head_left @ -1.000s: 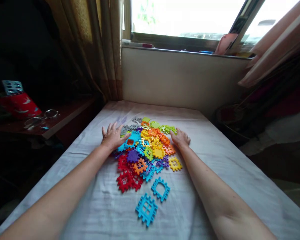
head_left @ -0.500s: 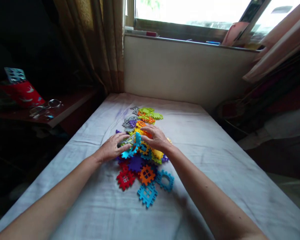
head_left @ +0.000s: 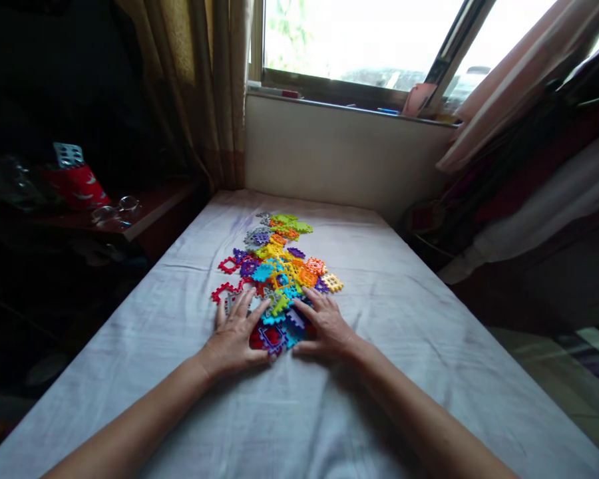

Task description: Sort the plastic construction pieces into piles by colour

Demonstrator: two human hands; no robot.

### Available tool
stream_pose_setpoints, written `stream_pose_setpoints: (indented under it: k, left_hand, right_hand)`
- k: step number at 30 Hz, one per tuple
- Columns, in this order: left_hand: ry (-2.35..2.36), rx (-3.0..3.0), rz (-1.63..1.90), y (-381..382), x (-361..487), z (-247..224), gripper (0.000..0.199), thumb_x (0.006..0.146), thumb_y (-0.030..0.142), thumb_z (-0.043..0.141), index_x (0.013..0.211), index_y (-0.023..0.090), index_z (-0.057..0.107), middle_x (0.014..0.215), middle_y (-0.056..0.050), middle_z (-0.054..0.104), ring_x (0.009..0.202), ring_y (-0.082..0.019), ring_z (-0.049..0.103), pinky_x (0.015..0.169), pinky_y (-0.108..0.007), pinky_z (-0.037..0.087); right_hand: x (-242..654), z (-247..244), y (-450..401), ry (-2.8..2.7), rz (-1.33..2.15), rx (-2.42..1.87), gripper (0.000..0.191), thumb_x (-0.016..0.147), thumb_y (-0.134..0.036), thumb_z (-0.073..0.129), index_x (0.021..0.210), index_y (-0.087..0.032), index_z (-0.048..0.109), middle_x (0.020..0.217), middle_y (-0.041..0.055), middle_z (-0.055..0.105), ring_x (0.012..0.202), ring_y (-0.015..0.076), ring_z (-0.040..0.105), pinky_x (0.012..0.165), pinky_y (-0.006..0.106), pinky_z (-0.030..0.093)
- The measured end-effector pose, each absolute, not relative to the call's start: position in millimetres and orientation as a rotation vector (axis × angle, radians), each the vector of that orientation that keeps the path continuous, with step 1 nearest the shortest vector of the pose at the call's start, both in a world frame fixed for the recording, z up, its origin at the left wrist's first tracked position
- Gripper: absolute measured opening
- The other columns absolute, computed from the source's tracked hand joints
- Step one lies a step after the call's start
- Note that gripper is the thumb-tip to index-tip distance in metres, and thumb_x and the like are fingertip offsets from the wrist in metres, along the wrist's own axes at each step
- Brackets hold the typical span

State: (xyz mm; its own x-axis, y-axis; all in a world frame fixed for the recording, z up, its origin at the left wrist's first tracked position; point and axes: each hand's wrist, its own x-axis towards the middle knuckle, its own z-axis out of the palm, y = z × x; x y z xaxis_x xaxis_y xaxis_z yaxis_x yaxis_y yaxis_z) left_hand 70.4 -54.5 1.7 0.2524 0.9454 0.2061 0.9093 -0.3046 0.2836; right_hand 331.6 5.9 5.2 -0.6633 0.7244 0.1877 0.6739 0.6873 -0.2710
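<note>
A loose heap of flat, toothed plastic pieces in many colours lies on the cloth-covered surface (head_left: 190,406). My left hand (head_left: 238,332) rests with fingers spread on the near left side of the heap, touching pieces there. On the near right side, my right hand (head_left: 324,324) is spread too, its fingertips against the pieces. Between the hands sit a purple frame piece (head_left: 273,338) and a green piece (head_left: 279,305). Farther off are yellow, orange (head_left: 307,277) and grey pieces, with red frames (head_left: 228,265) at the left. Parts of the heap are hidden under my fingers.
A dark red side table (head_left: 154,206) at the left holds a red container (head_left: 82,187) and eyeglasses (head_left: 116,211). A wall (head_left: 329,156) and window stand beyond the far edge. Clothes (head_left: 524,193) hang at the right, and a curtain (head_left: 224,100) at the left.
Both hands have moved toward me to the near end of the heap. The blue piece near my left hand is no longer upright. The near pieces are pushed together, and the view has shifted.
</note>
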Motion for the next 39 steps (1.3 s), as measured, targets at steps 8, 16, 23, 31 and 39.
stream_pose_setpoints:
  k: [8, 16, 23, 31, 39]
  left_hand:
    - [2.144, 2.051, 0.826, -29.8, 46.0, 3.8, 0.05, 0.089, 0.036, 0.051, 0.138, 0.025, 0.056, 0.152, -0.014, 0.048, 0.14, -0.03, 0.045, 0.114, -0.056, 0.036]
    - [2.469, 1.823, 0.659, -50.5, 44.6, -8.8, 0.061, 0.092, 0.045, 0.048, 0.145, 0.016, 0.048, 0.153, -0.017, 0.045, 0.143, -0.032, 0.041, 0.12, -0.059, 0.024]
    - [2.063, 2.093, 0.942, -39.7, 69.1, -17.5, 0.055, 0.093, 0.048, 0.047, 0.138, 0.017, 0.055, 0.147, -0.016, 0.053, 0.139, -0.031, 0.047, 0.115, -0.052, 0.038]
    - [2.047, 2.065, 1.252, -58.0, 42.9, -11.0, 0.042, 0.095, 0.04, 0.044, 0.126, 0.018, 0.062, 0.134, -0.014, 0.063, 0.126, -0.026, 0.057, 0.112, -0.047, 0.044]
    - [1.615, 2.626, 0.653, -68.2, 105.6, 3.2, 0.054, 0.085, 0.049, 0.064, 0.136, 0.032, 0.059, 0.158, -0.011, 0.039, 0.147, -0.036, 0.031, 0.119, -0.067, 0.015]
  right_hand:
    - [286.7, -10.3, 30.7, -1.82, 0.24, -1.301, 0.043, 0.094, -0.048, 0.051, 0.124, -0.021, 0.066, 0.127, 0.0122, 0.068, 0.118, 0.0264, 0.061, 0.104, 0.045, 0.045]
    - [320.9, -41.5, 37.6, -1.497, 0.243, -1.448, 0.051, 0.091, -0.05, 0.044, 0.12, -0.014, 0.067, 0.131, 0.019, 0.063, 0.129, 0.0299, 0.052, 0.111, 0.052, 0.039]
    - [282.3, -30.0, 36.2, -1.588, 0.546, -1.194, 0.049, 0.092, -0.051, 0.043, 0.119, -0.019, 0.068, 0.128, 0.0135, 0.067, 0.123, 0.0247, 0.058, 0.108, 0.045, 0.044]
    - [332.6, -30.7, 28.6, -1.313, 0.497, -1.455, 0.046, 0.082, -0.05, 0.045, 0.101, -0.02, 0.074, 0.104, 0.0114, 0.075, 0.101, 0.0269, 0.068, 0.092, 0.041, 0.053]
    - [322.8, -18.6, 23.4, -1.484, 0.453, -1.488, 0.041, 0.084, -0.043, 0.044, 0.097, -0.02, 0.075, 0.101, 0.01, 0.075, 0.096, 0.0249, 0.069, 0.089, 0.037, 0.053]
